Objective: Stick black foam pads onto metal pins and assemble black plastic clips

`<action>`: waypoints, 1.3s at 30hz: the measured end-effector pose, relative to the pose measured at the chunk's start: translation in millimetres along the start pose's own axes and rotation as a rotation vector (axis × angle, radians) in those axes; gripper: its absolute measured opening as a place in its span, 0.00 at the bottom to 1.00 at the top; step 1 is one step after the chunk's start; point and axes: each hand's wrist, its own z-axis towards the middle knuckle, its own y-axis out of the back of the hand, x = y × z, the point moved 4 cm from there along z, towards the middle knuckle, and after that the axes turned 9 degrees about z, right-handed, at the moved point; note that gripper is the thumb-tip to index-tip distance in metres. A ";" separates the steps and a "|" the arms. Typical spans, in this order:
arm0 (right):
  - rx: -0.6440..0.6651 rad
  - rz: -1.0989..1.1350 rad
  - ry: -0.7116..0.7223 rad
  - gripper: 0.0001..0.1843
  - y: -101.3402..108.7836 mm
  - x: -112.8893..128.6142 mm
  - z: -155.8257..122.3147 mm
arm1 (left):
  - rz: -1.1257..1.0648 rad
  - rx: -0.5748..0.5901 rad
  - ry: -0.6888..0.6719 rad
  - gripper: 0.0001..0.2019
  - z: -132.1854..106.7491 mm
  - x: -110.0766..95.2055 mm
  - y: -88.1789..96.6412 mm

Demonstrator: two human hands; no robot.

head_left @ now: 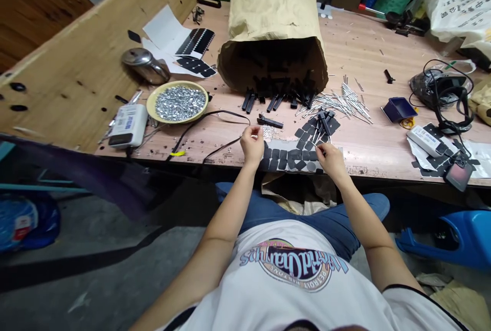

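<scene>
My left hand (252, 146) is at the table's front edge, its thumb and fingertips pinched together; whatever they hold is too small to make out. Just beyond it lie a scatter of tiny silver pieces (270, 130) and one black plastic part (270, 122). My right hand (331, 161) is closed at the fingertips, where a thin metal rod seems to stick out. Beyond that hand, several black parts with rods (324, 122) rest on dark rounded pads. Between both hands lies a strip of black pads (286, 159) on a pale backing.
A large paper bag (274, 8) lies open towards me, black parts spilling out. Loose metal rods (345, 100) are piled to its right. On the left stand a yellow bowl (150, 108) of small metal pieces and a white box (128, 125). A dark blue tray (399, 110) is farther right.
</scene>
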 end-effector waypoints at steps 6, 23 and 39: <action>-0.003 0.136 0.055 0.12 4.5 7.2 -6.9 | 0.303 0.296 -0.190 0.02 7.1 -25.7 -28.9; 1.068 -0.091 -0.008 0.14 -93.7 15.7 -103.5 | 0.944 1.404 -0.594 0.13 -131.8 34.5 -8.2; 1.024 -0.170 -0.137 0.19 -143.4 2.2 -108.8 | 0.319 0.836 -0.564 0.10 -117.2 50.8 2.1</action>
